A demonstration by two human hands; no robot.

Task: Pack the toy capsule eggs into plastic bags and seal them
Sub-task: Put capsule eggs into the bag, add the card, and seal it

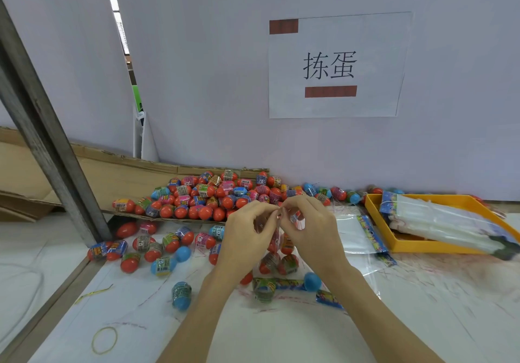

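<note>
Both hands meet above the counter (394, 320), fingers pinching the gathered neck of a clear plastic bag (277, 253) that hangs below them w/ several capsule eggs inside, approx 4 or 5, count unclear thru the film. Left hand (247, 230) pinches the neck from 1 side w/ thumb and forefinger; right hand (305, 222) pinches it from the other, fingertips nearly touching at the top. Looks like the sealing step, prob twisting a tie round the neck, though the tie itself is too small to make out. To do it well: keep the left pinch tight just under the twist so the eggs stay low and the film stays bunched, let the right fingers do the turning, and keep the bag hanging so no egg rides up into the neck. Beyond the fingers sits the egg pile (213, 196) on cardboard; loose eggs (157, 250) lie left of and below the left hand. Right of the right fingers lie flat empty bags (354, 233), and further right a yellow tray (374, 202) w/ a bundle of bags. A gold twist tie (92, 293) and a rubber band (104, 340) lie well to the left, nearer the person.
</note>
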